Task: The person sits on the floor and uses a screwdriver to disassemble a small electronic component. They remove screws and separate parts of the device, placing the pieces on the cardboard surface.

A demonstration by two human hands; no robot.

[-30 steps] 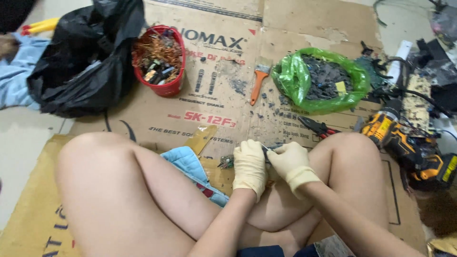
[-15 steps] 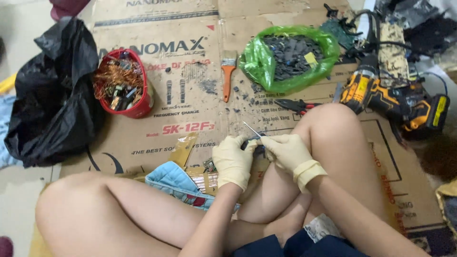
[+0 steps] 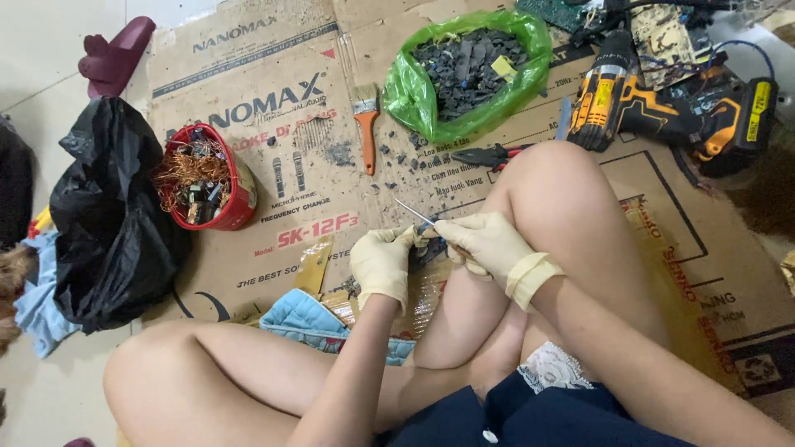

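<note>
Both of my hands wear cream latex gloves and meet above flattened cardboard point(image 3: 273, 174), between my bare knees. My left hand point(image 3: 381, 263) pinches a small dark part that is mostly hidden by the fingers. In my right hand point(image 3: 484, 242) is a thin metal tool point(image 3: 411, 212), its tip pointing up and left over that part. I cannot tell exactly what the small part is.
A red tub of copper wire and components point(image 3: 201, 179) stands left beside a black bag point(image 3: 112, 223). A green bag of dark scraps point(image 3: 472, 70), an orange-handled brush point(image 3: 366, 124), red pliers point(image 3: 489, 155) and a yellow-black drill point(image 3: 654, 112) lie ahead. Blue cloth point(image 3: 302, 319) lies near my leg.
The view has swung right and tilted, shifting the tub and bags across the picture. My hands stay together on the small part with the thin tool, and now sit a little higher.
</note>
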